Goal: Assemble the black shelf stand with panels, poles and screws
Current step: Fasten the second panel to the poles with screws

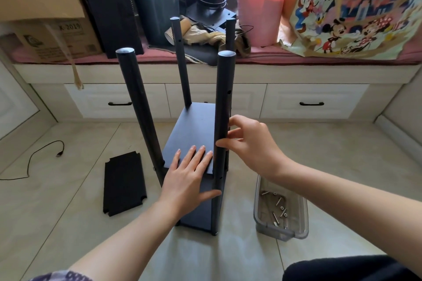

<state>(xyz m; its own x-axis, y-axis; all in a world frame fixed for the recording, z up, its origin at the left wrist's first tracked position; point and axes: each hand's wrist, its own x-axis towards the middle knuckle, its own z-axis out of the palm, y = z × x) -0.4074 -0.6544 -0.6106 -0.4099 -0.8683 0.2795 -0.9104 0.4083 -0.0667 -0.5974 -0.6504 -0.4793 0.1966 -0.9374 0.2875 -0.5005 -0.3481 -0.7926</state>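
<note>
On the tiled floor: black four-pole shelf stand point(194, 143) under assembly.
Left hand point(189, 180) lies flat, fingers straight, on the black rectangular panel point(191, 130); right hand point(249, 143) pinches the near-right black round pole point(223, 102).

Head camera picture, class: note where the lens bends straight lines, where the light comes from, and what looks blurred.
Head view: wide-angle bowing curves the drawer fronts and splays the near-left pole; daylight from behind makes the pink bin glow; the cardboard box print is soft; the left hand and screw tray stay sharp.
</note>
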